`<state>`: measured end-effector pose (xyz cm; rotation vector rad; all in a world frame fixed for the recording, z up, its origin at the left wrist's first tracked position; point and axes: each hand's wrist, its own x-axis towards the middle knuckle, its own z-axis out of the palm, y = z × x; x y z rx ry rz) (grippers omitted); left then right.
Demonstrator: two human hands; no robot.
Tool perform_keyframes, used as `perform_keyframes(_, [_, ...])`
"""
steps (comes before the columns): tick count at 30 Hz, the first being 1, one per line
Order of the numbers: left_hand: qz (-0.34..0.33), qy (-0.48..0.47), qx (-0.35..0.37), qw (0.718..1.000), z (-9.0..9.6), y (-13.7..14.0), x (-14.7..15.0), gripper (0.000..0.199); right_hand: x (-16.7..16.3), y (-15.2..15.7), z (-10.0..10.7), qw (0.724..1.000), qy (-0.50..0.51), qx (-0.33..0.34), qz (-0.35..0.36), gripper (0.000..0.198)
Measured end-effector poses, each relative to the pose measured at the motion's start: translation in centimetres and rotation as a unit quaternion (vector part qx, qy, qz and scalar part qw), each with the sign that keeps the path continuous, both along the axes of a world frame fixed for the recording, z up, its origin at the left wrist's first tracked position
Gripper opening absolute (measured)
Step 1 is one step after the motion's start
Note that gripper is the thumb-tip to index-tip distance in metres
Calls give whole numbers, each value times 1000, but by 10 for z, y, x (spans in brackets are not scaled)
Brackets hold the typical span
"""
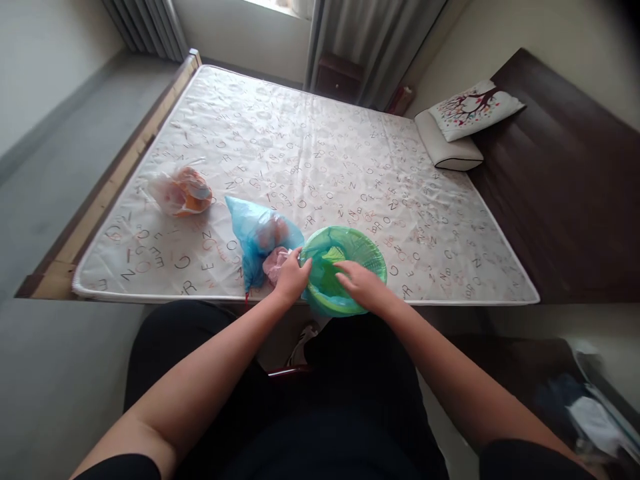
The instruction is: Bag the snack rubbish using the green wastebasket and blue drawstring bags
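A bare mattress (320,153) printed with scattered letters filled the room, its wooden frame along the left edge and curtains at twelve o'clock. At ten o'clock on the mattress lay a clear plastic bag (181,191) with orange contents. Just right of it, nearer the front edge, sat a blue bag (260,233), a pink bundle showing at its base. The left hand (291,275) pinched the rim of a green basin (370,255) lined with a green bag, which stood at the mattress's front edge, at six o'clock. The right hand (361,283), fingers loosely spread, pressed down into the liner. At two o'clock two pillows (463,120) were stacked.
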<state>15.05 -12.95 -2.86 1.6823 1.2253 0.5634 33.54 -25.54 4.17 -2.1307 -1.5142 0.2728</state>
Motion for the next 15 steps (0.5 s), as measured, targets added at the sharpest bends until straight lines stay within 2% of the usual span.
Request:
perform_keyframes(2, [-2,2,-15,1000,-1,6,-2,61,10,-11,3,999,11,34,-14,32])
perform_keyframes(4, [-23,21,-35,999,-1,12,-6,68,22,-29,2,996,8,73,-59,32])
perform_keyframes(7, [-54,58,-14,997,1,27,-18,68,39,-63,-12,982,24,108,-153,34])
perform_keyframes(9, [-52,85,21,995,4,48,-34,65,47,-85,-28,969,55,127,-205,36])
perform_keyframes(12, [17,153,40,987,8,99,-68,51,57,-109,-55,948,77,161,-262,38])
perform_keyframes(14, [116,177,6,977,11,136,-93,40,61,-119,-72,934,96,176,-294,37])
perform_keyframes(15, [146,184,1,972,12,153,-104,40,62,-122,-80,927,111,180,-310,37])
